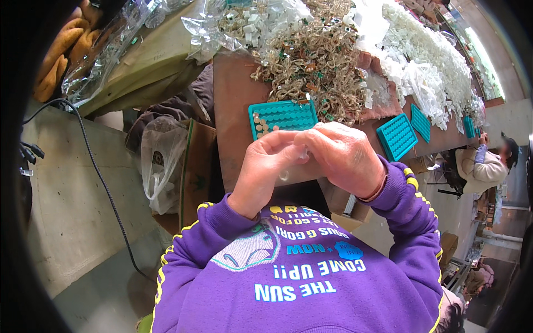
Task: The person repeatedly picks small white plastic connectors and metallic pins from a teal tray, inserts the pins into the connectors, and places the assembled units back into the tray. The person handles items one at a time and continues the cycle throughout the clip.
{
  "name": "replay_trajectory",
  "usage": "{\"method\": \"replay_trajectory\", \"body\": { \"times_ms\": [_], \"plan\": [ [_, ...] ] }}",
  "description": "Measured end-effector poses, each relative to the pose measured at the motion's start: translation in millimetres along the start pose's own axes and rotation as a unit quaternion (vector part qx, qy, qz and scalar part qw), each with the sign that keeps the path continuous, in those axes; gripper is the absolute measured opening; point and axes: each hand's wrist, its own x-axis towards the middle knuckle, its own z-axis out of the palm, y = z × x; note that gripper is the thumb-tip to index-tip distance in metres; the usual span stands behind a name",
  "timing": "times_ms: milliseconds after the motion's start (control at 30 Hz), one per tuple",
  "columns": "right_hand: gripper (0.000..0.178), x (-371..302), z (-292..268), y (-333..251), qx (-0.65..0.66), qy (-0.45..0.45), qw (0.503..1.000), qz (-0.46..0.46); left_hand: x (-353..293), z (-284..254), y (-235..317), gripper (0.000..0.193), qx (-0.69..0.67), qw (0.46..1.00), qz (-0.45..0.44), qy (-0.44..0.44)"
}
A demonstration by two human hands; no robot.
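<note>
My left hand (265, 161) and my right hand (345, 156) meet in front of my chest, fingertips pinched together. Between them shows a bit of a small clear piece (305, 152); most of it is covered by the fingers, and its kind cannot be made out. A pale clear loop (284, 176) hangs just below the left fingers. Right beyond the hands lies a teal ridged tray (288, 114), with several small round beige pieces (259, 126) at its left end.
A heap of coiled clear cords with small green and brown parts (316, 61) covers the brown table (236, 83). White plastic parts (427, 61) are piled farther right, near another teal tray (397, 136). A cardboard box (198, 172) and plastic bag (162, 161) stand left. Another person (483, 169) sits far right.
</note>
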Motion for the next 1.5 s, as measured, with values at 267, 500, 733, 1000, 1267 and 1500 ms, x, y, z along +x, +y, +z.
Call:
{"method": "replay_trajectory", "body": {
  "times_ms": [267,500,733,1000,1267,1500],
  "plan": [
    [0.014,-19.9,10.1,2.8,0.104,0.150,0.976,0.116,-2.9,8.8,1.5,0.029,-0.149,0.987,-0.054,0.013],
    [0.011,-35.0,21.0,-5.2,0.084,0.195,0.971,0.114,-4.9,18.9,-0.9,0.030,-0.149,0.986,-0.074,-0.025],
    [0.012,-48.9,34.2,-11.3,0.093,0.266,0.948,0.146,-13.7,30.4,-3.9,0.029,-0.123,0.989,-0.081,-0.014],
    [0.009,-64.4,28.2,-38.2,0.057,0.280,0.948,0.137,-29.7,35.5,-8.9,0.030,-0.169,0.981,-0.088,-0.049],
    [0.008,-70.2,29.0,-46.5,0.060,0.280,0.951,0.115,-40.6,38.5,-9.2,0.031,-0.104,0.992,-0.059,-0.033],
    [0.009,-76.0,39.1,-35.4,0.099,0.295,0.941,0.132,-35.5,42.4,-7.3,0.027,-0.005,0.998,-0.061,-0.007]
  ]
}}
